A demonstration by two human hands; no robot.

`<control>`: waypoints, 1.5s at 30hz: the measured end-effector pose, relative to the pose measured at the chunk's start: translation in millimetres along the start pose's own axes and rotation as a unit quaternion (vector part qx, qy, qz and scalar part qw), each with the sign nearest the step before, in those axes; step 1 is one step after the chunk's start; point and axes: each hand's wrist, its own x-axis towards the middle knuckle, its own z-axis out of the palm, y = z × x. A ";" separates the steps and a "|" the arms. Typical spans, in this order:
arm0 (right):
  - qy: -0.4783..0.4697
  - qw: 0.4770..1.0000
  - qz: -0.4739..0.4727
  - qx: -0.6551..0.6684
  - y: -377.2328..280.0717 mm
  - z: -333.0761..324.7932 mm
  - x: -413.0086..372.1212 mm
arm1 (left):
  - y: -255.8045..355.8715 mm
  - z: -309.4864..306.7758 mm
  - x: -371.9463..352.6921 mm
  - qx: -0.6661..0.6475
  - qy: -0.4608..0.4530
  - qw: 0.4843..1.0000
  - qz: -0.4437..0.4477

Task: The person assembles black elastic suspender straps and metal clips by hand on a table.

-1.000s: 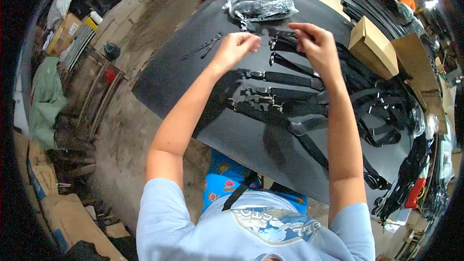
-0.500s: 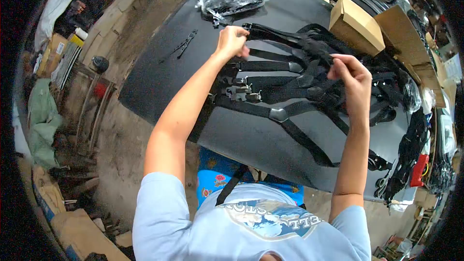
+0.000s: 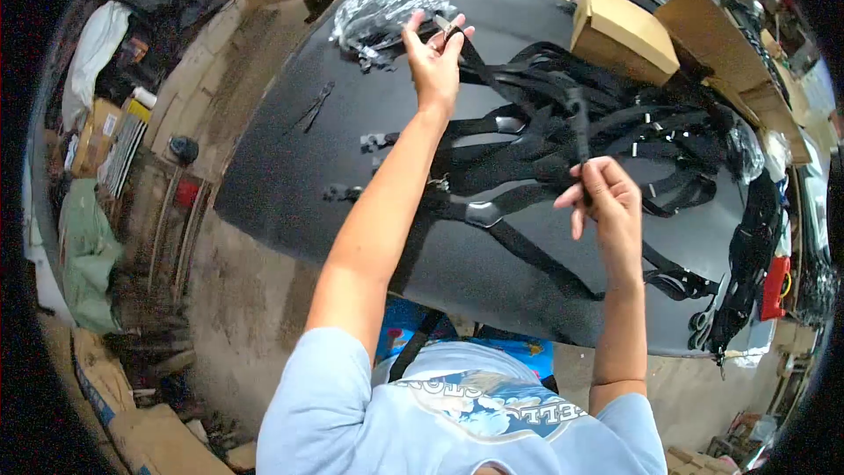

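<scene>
Black elastic straps (image 3: pixel 527 251) with metal clips and shiny joining pieces lie across a dark table. My left hand (image 3: pixel 435 57), near the far edge, pinches the clip end of one black strap between thumb and fingers. That strap runs down to the right into the pile. Over the right part of the pile, my right hand (image 3: pixel 607 193) grips a dark strap piece that rises from its fingertips. Just beyond my left hand lies a clear plastic bag (image 3: pixel 382 18) with dark contents.
An open cardboard box (image 3: pixel 626 35) stands at the back right. Scissors (image 3: pixel 703 321) lie near the right front corner, beside a red object (image 3: pixel 774 288). Thin black pieces (image 3: pixel 315 107) lie on the left of the dark table (image 3: pixel 272 167).
My left hand has moved slightly away and to the right, lifting a strap end. My right hand has come down toward me with a strap piece. The view has shifted slightly.
</scene>
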 end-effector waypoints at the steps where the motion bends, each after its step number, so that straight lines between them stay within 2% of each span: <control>1: 0.000 1.000 0.004 -0.008 2.2 -0.1 0.5 | 7.1 10.1 -6.1 -0.042 0.000 0.998 -0.042; 5: -0.023 1.000 0.016 -0.014 -8.9 4.5 7.7 | 18.8 28.0 -25.6 -0.107 -0.123 0.983 -0.087; 6: -0.032 0.999 0.015 -0.008 -11.2 5.5 10.0 | 25.7 31.9 -31.4 -0.110 -0.127 0.982 -0.089; 9: -0.051 0.998 0.026 0.009 -19.8 12.1 15.8 | 39.1 37.5 -42.4 -0.057 -0.211 0.972 -0.082; 12: -0.051 0.998 0.025 0.017 -23.7 13.5 19.7 | 46.7 38.6 -47.6 -0.017 -0.246 0.968 -0.052; 17: -0.043 0.998 0.036 0.038 -18.2 11.9 17.5 | 50.3 43.1 -56.3 0.010 -0.268 0.961 -0.060; 23: -0.009 0.996 0.040 0.081 -9.6 16.5 15.6 | 49.7 51.6 -65.8 0.071 -0.280 0.957 -0.019; 25: -0.011 0.996 0.038 0.083 -11.1 18.2 15.5 | 47.4 51.9 -67.8 0.057 -0.251 0.966 -0.033; 28: -0.013 0.996 0.034 0.087 -9.4 19.7 15.2 | 44.0 47.9 -72.3 0.105 -0.257 0.960 -0.030; 30: -0.012 0.995 0.033 0.089 -7.9 20.2 15.6 | 41.0 49.4 -74.4 0.078 -0.254 0.964 -0.019; 32: -0.005 0.994 0.026 0.104 -7.1 20.8 17.3 | 41.7 50.7 -78.7 0.014 -0.260 0.960 -0.102; 34: 0.003 0.994 0.022 0.109 -3.0 20.0 24.2 | 46.9 52.7 -83.0 0.035 -0.272 0.957 -0.096; 36: 0.011 0.993 0.017 0.113 -1.6 18.7 31.8 | 52.0 51.4 -86.1 0.148 -0.333 0.930 -0.038; 37: 0.009 0.992 0.013 0.124 -1.9 18.4 34.9 | 53.3 50.7 -87.5 0.133 -0.337 0.929 -0.072; 40: -0.022 0.991 0.007 0.135 1.6 14.6 39.5 | 48.5 46.0 -85.2 0.117 -0.328 0.935 -0.068; 42: -0.001 0.995 -0.026 0.094 0.7 17.2 37.9 | 50.3 42.7 -82.4 0.121 -0.329 0.933 -0.077; 43: 0.014 0.998 -0.065 -0.022 1.3 9.5 34.7 | 51.5 41.8 -81.3 0.112 -0.332 0.933 -0.088; 44: 0.013 0.998 -0.065 -0.023 4.7 11.3 32.4 | 52.1 41.0 -80.5 0.102 -0.334 0.932 -0.100; 45: 0.083 0.967 -0.206 -0.126 9.3 13.4 30.4 | 50.2 39.8 -79.5 0.107 -0.330 0.933 -0.097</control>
